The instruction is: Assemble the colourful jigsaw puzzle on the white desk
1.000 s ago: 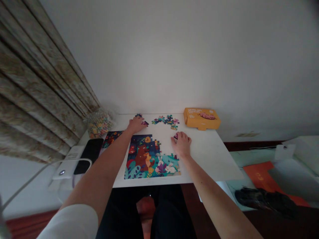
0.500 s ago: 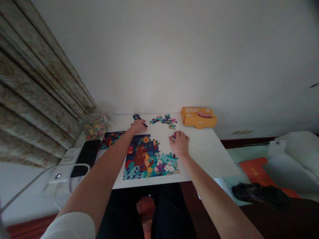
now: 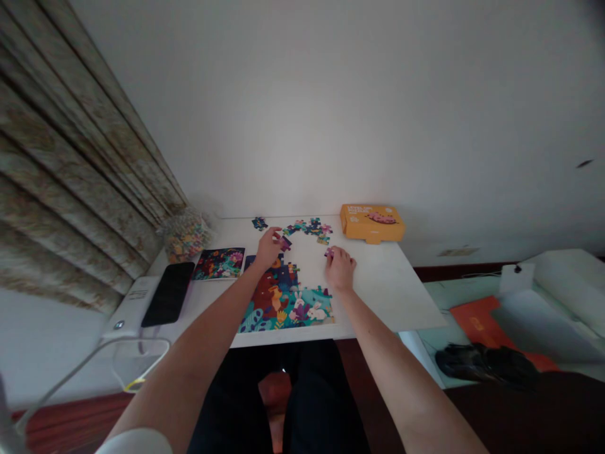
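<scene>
Between the fingertips of my left hand (image 3: 270,244) is a dark purple jigsaw piece (image 3: 285,243), held above the upper edge of the partly assembled puzzle (image 3: 278,302). My right hand (image 3: 340,266) pinches another purple piece (image 3: 329,252) to the right of the puzzle's open upper-right area. The puzzle shows a bear, a fox-like animal and white rabbits; my left forearm covers part of its left side. Several loose pieces (image 3: 309,226) lie behind my hands, and a small dark group (image 3: 259,223) sits farther left.
A yellow puzzle box (image 3: 373,222) stands at the back right. On the left are a picture card (image 3: 219,263), a black phone (image 3: 169,294), a clear bag of colourful pieces (image 3: 186,234) and a white cable (image 3: 94,356). The white table (image 3: 392,290) meets the wall behind.
My left hand has moved right with its piece, uncovering more of the picture card and the small dark group. My right hand has turned its piece slightly. The view has shifted a little.
</scene>
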The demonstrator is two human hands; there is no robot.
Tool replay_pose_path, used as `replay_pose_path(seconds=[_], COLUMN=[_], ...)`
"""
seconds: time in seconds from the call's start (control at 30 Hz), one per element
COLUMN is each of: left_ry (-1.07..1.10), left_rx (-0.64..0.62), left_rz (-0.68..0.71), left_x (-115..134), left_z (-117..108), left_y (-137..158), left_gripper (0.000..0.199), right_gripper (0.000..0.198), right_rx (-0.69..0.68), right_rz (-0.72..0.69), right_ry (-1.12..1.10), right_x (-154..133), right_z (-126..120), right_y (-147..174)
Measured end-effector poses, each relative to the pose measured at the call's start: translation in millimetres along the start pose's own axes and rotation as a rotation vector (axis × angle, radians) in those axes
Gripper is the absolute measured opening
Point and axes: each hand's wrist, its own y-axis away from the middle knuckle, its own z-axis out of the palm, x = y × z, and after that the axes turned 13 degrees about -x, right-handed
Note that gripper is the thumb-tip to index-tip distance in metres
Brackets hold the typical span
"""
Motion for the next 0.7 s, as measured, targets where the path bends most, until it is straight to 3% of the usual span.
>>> replay_pose_path(seconds=[0.1,0.23,0.37,0.43,0.53,0.6,0.7], left_ry=[0.247,0.365,0.395,0.398,0.377,0.335,0.269], left_rx=[0.014,0.055,0.052,0.046,0.015,-0.016,-0.065], left_rz=[-0.009,-0.010,0.026,0.043,0.026,0.014,0.036], left_x=[2.8,-1.6,-9.7,-10.5,-6.0,-0.2,9.6], left_z=[24.2,52.5,69.6,74.1,80.9,87.8,101.8], left_y=[30.2,81.2,123.0,134.8,142.0,142.2,139.4], left_gripper=[0.042,0.040,0.034,0.034,0.036,0.038,0.038], right_gripper=[0.028,0.023,0.027,0.035,0.041,0.042,0.048], right_rx=[0.059,0.158,0.177,0.079,-0.216,-0.402,-0.497], right_rz=[0.047,0.073,0.079,0.068,-0.056,-0.135,-0.195], right_ry=[-0.074,-0.238,-0.620,-0.857,-1.063,-1.095,-1.061], right_x=[2.6,9.1,18.4,23.0,28.8,31.6,33.6], right_z=[-0.6,-3.2,-7.9,-11.9,-20.0,-25.4,-30.4], right_y=[-1.0,-2.3,-0.6,6.9,29.0,46.5,64.6])
